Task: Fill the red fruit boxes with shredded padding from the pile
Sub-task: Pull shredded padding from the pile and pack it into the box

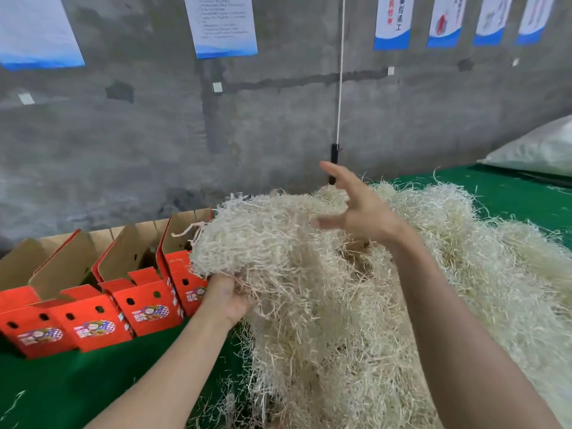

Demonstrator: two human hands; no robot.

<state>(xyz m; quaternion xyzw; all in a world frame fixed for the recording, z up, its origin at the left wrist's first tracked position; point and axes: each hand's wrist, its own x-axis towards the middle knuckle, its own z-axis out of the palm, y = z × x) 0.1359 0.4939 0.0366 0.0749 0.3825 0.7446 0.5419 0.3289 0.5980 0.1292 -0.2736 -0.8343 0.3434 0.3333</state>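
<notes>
The left hand point(226, 295) grips a big clump point(263, 243) of padding from below. Its fingers curl into the strands. The clump is held up in the air, and loose strands trail from it down to the pile point(402, 305).

The right hand point(356, 209) is up above the pile. It holds nothing. Its fingers are straight and spread wide. The fingertips are near the top of the clump, but they are blurry, so I cannot tell if they touch it.

The pile is pale and stringy. It lies on the green desk point(93, 382) and fills the right side of it.

Four red boxes point(145, 308) stand in a row on the desk, left of the pile. The clump hangs in front of the box nearest the pile and hides part of it. The lids stand open and are brown inside. Each box has dark holes and a picture on its front. I cannot see what is inside them.

Behind the desk is a grey wall point(123, 134) with white and blue posters point(221, 24). A white cord point(341, 72) hangs down the wall. A white sack point(538, 150) lies at the far right end of the desk.
</notes>
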